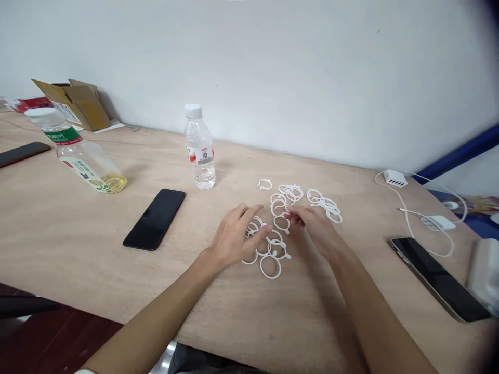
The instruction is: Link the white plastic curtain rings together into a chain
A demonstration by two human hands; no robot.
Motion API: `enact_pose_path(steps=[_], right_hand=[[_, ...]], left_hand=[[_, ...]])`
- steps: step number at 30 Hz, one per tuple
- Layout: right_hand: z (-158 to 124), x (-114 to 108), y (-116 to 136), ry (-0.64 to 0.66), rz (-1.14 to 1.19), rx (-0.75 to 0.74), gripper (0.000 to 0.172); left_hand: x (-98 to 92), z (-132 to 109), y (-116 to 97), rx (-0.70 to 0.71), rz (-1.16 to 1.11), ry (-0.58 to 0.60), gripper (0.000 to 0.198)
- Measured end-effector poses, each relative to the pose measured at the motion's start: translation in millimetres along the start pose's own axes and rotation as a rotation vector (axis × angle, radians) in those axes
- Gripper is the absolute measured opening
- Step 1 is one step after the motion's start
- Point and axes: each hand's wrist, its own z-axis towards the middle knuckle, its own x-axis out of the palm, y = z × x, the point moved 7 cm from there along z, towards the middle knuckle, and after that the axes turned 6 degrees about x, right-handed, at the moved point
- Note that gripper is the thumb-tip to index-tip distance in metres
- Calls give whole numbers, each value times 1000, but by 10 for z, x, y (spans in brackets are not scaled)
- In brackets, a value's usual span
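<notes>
Both hands are down on the wooden table (97,249), right in the scatter of white rings (289,193) a little right of centre. The left hand (236,236) lies palm down, fingers spread wide and loosely bent, the fingertips (262,229) resting on the near-left part of the pile. It covers a few rings and grips nothing that I can see. The right hand (316,227) comes in from the right, fingers drawn narrow and tips bunched together at a middle ring (281,224). Whether it truly pinches that ring or only touches it, I cannot tell from here.

The rings fan out from there. One large ring (270,266) lies nearest, just in front of the left hand, and a lone ring (264,184) sits apart at the far edge. A chain of others trails off to the far right.

Around the action, a clear water bottle (199,150) with a white cap stands upright, far and to the left of the pile. A black phone (155,218) lies face up, left of the left hand. Farther left a tipped bottle (80,156) lies on its side, with yellowish liquid at its base. A cardboard box (76,101) sits against the wall at far left. Over on the right are a white charger (395,178) with its cable (409,221), and a second phone (438,278) near the table's edge
</notes>
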Motion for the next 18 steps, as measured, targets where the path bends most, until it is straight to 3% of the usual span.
enact_pose_path(steps=[6,11,14,18], right_hand=[[-330,138,-27,332,216,33,24],[-463,238,-24,506,298,73,24],[-489,284,5,554,307,63,26],[-483,279,12,517,300,56,24]], left_hand=[[-8,7,-95,87,-237,55,74],[29,-10,-198,138,-374,71,61],[55,-11,-192,82,-417,64,48],[97,-7,-182,-3,-499,103,46]])
